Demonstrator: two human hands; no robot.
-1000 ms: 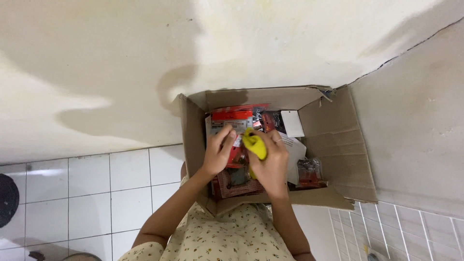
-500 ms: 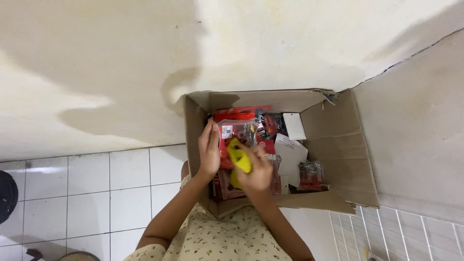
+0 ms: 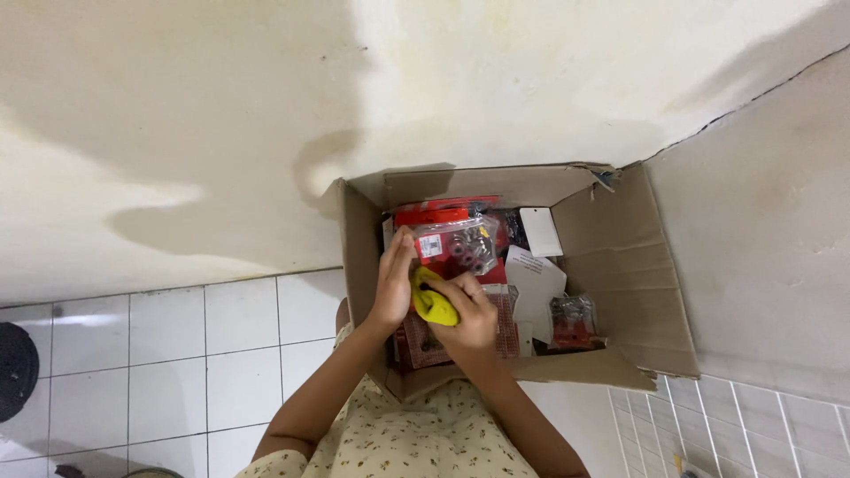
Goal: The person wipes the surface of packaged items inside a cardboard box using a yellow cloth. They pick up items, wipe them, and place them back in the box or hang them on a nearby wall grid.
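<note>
right hand (image 3: 467, 320) with yellow object (image 3: 434, 301): slid from box (image 3: 620, 265) middle toward its left wall | left hand (image 3: 394, 279): now touching yellow object | clear packet (image 3: 460, 243): uncovered

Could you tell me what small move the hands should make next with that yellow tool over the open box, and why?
Probably slide the left hand clear first. The right hand grips the yellow tool right beside it, above the clear packet of parts in the cardboard box, so the fingers look crowded.
</note>
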